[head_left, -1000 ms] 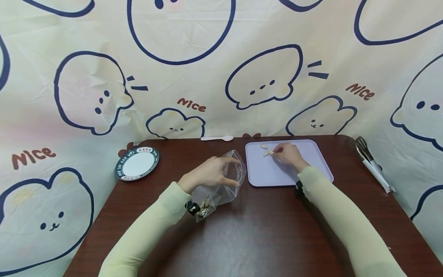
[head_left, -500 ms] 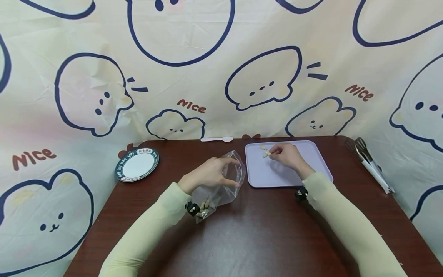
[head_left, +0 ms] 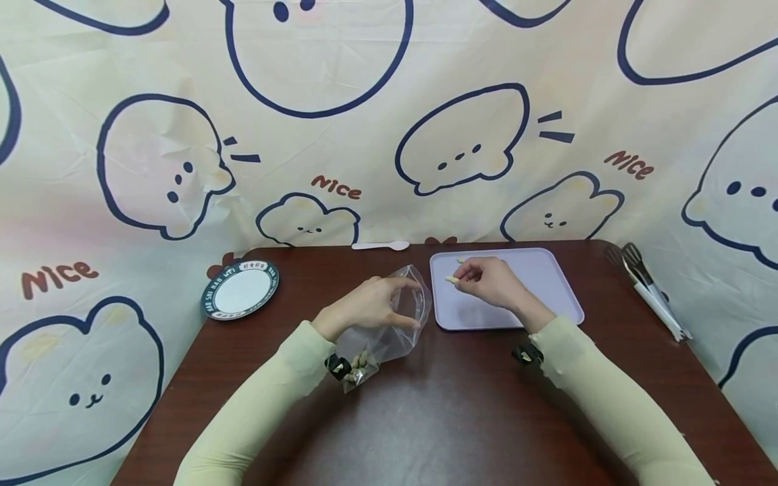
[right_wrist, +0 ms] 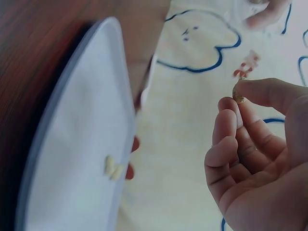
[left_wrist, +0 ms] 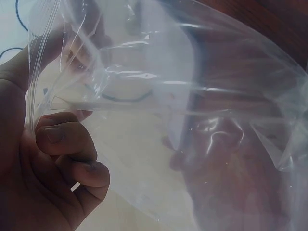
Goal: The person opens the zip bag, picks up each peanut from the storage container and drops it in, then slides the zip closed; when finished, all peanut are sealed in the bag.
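Note:
My left hand (head_left: 371,305) holds a clear plastic zip bag (head_left: 396,343) by its mouth, thumb and forefinger spread apart. Several peanuts (head_left: 360,361) lie in the bag's lower corner. In the left wrist view the bag's film (left_wrist: 231,106) fills most of the picture beside the curled fingers (left_wrist: 72,142). Between thumb and fingertips my right hand (head_left: 495,282) pinches one peanut (right_wrist: 237,92), raised over the left part of the lilac tray (head_left: 480,318). A few more peanuts (right_wrist: 113,168) lie on that tray, partly hidden by the hand in the head view.
A white plate with a green patterned rim (head_left: 213,297) stands at the back left. By the far edge lies a white spoon (head_left: 383,246). At the right edge are a whisk and tongs (head_left: 659,307). A printed cloth (head_left: 377,148) hangs behind the brown table (head_left: 425,418).
My right hand has lifted the peanut off the tray and moved left with it, towards the bag. The left hand and the bag have stayed in place.

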Demonstrator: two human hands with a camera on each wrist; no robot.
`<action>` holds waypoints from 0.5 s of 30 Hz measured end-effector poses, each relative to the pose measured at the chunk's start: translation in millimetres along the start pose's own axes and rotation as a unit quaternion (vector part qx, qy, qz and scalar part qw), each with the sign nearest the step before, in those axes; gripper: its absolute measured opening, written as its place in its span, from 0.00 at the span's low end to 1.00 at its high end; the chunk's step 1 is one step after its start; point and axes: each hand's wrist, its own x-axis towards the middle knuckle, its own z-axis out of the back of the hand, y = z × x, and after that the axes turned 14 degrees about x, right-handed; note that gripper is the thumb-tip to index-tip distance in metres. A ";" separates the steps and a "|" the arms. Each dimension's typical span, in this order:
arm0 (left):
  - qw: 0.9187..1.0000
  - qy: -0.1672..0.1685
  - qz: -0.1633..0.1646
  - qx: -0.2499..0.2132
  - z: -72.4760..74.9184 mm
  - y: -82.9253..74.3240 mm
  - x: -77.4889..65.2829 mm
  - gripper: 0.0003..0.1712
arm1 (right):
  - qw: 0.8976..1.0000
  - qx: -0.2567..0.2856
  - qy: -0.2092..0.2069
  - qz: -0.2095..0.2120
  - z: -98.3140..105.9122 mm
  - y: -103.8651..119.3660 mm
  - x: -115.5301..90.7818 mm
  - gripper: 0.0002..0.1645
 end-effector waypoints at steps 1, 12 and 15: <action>1.000 -0.001 0.000 0.001 0.1 -0.1 0.0 0.44 | 1.000 0.001 0.004 0.006 -1.5 4.3 -1.9 0.04; 1.000 -0.001 0.001 -0.007 1.1 -0.9 -1.3 0.43 | 0.998 0.001 0.053 0.041 -20.6 39.9 -15.9 0.03; 1.000 -0.003 -0.002 -0.007 0.5 -0.9 -1.1 0.43 | 0.996 -0.008 0.065 0.062 -26.1 44.6 -17.1 0.03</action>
